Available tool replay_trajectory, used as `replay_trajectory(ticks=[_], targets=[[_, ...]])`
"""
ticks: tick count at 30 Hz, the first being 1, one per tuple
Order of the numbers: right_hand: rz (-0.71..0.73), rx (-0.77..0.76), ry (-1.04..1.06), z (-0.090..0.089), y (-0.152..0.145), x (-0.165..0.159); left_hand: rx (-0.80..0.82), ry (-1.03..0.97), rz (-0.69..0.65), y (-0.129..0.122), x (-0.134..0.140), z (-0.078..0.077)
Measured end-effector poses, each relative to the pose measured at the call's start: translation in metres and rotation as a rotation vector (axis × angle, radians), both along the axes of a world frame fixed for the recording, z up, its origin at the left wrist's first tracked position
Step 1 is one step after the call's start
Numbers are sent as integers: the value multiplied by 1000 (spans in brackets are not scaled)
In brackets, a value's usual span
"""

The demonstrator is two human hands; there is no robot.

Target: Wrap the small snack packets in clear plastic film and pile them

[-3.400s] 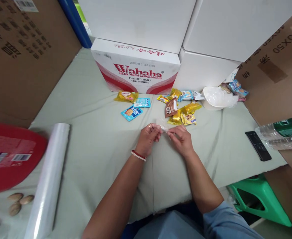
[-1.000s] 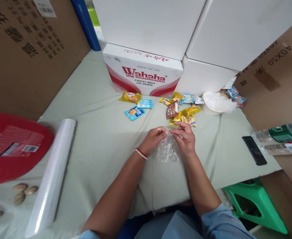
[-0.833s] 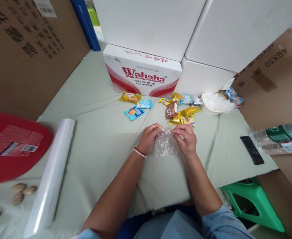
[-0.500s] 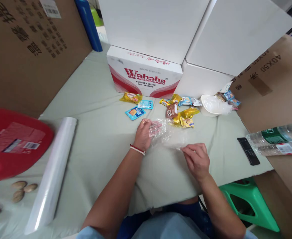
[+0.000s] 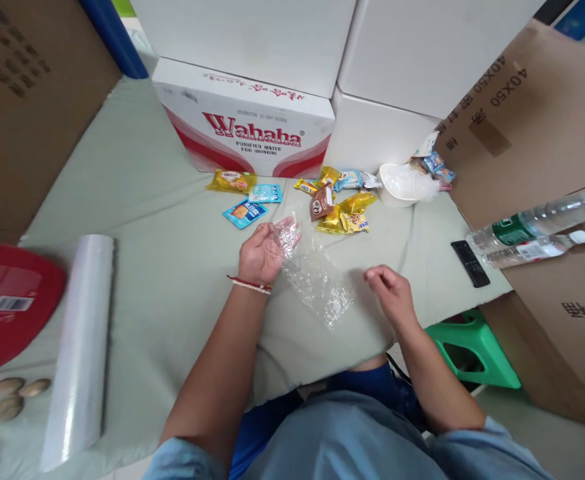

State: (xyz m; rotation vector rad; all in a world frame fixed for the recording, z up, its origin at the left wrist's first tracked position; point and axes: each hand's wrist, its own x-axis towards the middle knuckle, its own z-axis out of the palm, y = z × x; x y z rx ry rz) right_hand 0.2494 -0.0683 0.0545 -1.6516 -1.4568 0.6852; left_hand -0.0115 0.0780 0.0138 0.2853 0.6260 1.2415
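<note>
At the far left of the cloth-covered desk [image 5: 142, 167], a red object [image 5: 12, 323] is cut off by the edge of view, with brown oval pieces [image 5: 8, 407] in front of it. Beside them lies a roll of clear film [image 5: 80, 347], lengthwise and outside the left forearm, probably so it does not get in the way. The Wahaha carton [image 5: 247, 127] stands at the back; a yellow packet [image 5: 232, 181] and blue packets [image 5: 245, 212] lie before it. The left hand [image 5: 261, 255] is palm up, a transparent plastic bag [image 5: 317, 283] over its fingers and trailing towards the body; the upturned palm seems to support the light film, though whether it is pinched I cannot tell. Further right, a cluster of snack packets [image 5: 355, 222] sits beyond the bag, within reach. The hands are well apart: the right hand [image 5: 392, 290], fingers curled in, is off the bag, nothing visible in it. A white bowl [image 5: 397, 199], a phone [image 5: 470, 263] and bottles [image 5: 515, 229] keep to the right side, perhaps leaving the arms room.
</note>
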Motion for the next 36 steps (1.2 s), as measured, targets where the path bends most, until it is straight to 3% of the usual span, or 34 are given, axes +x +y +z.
replay_trajectory(ticks=[3, 6, 10, 16, 23, 26, 28, 32, 36], targets=[[-72, -7, 12, -10, 46, -6, -9, -4, -62, -4, 1, 5], [43, -92, -17, -26, 80, -20, 4, -2, -94, -7, 0, 10], [196, -349, 8, -36, 88, -20, 17, 20, -49, -5, -3, 8], [164, -359, 113, -21, 82, 24, 29, 220, 44, -2, -2, 0], [467, -477, -10, -3, 102, 53, -21, 343, -272, -4, -2, 4], [526, -418, -140, 3, 118, 55, 66, 460, -370, -6, 1, 2], [511, -284, -228, 8, 127, 49, 163, 509, -385, -7, 4, -2], [484, -23, -208, 12, 138, 15, 255, 565, -290, -8, 11, -7], [533, 21, -127, 1, 143, -28, 276, 603, -244, -10, 13, -7]])
